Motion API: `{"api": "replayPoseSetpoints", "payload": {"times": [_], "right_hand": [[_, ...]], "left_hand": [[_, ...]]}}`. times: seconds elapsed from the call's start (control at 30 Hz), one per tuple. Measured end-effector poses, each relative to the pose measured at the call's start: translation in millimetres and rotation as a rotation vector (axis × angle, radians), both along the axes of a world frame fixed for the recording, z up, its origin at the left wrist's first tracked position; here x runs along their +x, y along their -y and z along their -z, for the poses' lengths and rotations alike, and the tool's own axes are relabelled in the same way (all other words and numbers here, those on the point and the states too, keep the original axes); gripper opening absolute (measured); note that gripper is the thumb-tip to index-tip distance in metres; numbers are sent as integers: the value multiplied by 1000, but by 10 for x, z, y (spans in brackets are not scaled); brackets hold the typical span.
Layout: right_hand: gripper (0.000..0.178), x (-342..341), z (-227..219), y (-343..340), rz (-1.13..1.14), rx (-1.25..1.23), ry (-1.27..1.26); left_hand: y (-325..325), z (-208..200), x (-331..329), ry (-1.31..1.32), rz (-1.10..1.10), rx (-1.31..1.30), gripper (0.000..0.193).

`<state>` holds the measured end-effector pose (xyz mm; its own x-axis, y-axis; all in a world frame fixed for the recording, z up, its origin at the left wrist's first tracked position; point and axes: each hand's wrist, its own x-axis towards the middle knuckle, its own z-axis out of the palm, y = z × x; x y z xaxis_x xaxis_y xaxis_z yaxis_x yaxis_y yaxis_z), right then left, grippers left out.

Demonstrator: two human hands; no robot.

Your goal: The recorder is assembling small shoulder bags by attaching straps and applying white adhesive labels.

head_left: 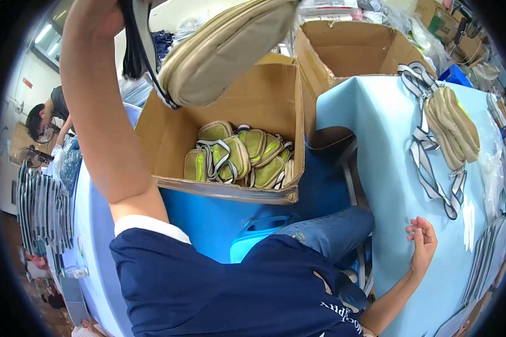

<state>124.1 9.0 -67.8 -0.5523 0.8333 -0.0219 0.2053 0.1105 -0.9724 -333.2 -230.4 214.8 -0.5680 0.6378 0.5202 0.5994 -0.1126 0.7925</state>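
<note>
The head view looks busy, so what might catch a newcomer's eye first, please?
Probably the big beige bag, held up by the left hand at the top. Below it, an open cardboard box holds green-fronted bags. At right, a striped strap lies on the light-blue table.

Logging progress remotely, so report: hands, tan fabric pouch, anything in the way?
Left hand raised at frame's edge, holding tan rounded pouch. Right hand empty, fingers curled, over light-blue table. Pouch aloft, hiding part of brown cardboard box.
</note>
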Motion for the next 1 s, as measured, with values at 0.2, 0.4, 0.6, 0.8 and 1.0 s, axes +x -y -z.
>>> {"api": "replayPoseSetpoints", "payload": {"times": [0.2,0.4,0.6,0.8,1.0], "right_hand": [[23,23,296,99,125,17,-38],[22,121,291,52,178,15,-17],[22,24,218,50,155,35,76],[22,83,236,117,187,77,153],[21,15,288,106,270,146,195]], "left_hand": [[52,778,-486,221,-82,-376,30],[-79,2209,-734,627,-157,-615,34],[-10,3360,-790,749,-41,-1035,37],[-98,3242,-880,928,74,-765,22],[211,2582,-827,783,120,-394,28]]}}
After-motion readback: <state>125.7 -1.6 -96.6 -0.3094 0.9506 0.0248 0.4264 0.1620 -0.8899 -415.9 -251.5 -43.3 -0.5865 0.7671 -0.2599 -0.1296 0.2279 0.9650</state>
